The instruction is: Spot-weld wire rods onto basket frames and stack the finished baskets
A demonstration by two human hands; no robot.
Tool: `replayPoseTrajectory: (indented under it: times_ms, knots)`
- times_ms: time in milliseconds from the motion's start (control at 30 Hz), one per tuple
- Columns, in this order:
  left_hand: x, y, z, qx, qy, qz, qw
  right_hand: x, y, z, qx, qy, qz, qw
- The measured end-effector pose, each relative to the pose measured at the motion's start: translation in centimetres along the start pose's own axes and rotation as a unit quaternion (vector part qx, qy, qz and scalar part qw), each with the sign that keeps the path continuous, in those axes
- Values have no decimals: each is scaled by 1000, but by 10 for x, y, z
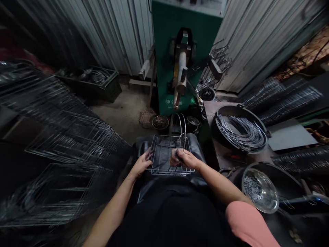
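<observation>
A shallow wire basket (161, 151) lies on the dark covering over my lap, its thin metal rods crossing in a grid. My left hand (143, 162) grips its left edge, thumb and fingers around the rods. Over the right part of the basket, my right hand (183, 157) is closed around the lower end of bent wires (183, 124), which arch up toward the machine. Its fist hides where the wires meet the basket. Just beyond the arch stands a green machine (164, 68) with a downward-pointing metal electrode arm (181, 77).
Stacked wire frames (69, 137), blurred, fill the left side. At right, a black basin (264, 132) of curved wires rests on a table (209, 108); nearer is a metal bowl (269, 192) with small metal pieces. A green crate (109, 87) stands at back left.
</observation>
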State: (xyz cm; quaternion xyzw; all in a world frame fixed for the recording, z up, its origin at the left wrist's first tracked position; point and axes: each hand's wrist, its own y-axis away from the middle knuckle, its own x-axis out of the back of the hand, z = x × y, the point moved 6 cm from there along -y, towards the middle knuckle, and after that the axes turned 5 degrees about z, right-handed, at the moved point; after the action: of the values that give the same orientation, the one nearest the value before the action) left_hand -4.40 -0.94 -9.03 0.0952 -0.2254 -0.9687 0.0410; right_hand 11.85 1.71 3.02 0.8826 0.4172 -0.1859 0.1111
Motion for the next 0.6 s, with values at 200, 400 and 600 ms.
replayPoseTrajectory:
  times_ms: [200, 400, 600]
  knots:
    - [-1, 1, -4, -20, -26, -6, 999, -1, 10, 6, 25, -28, 0, 999]
    - [-4, 2, 17, -37, -68, -13, 997, 1, 9, -9, -5, 30, 61, 998]
    - [21, 2, -1, -45, -145, 13, 988, -4, -2, -53, 45, -48, 244, 968]
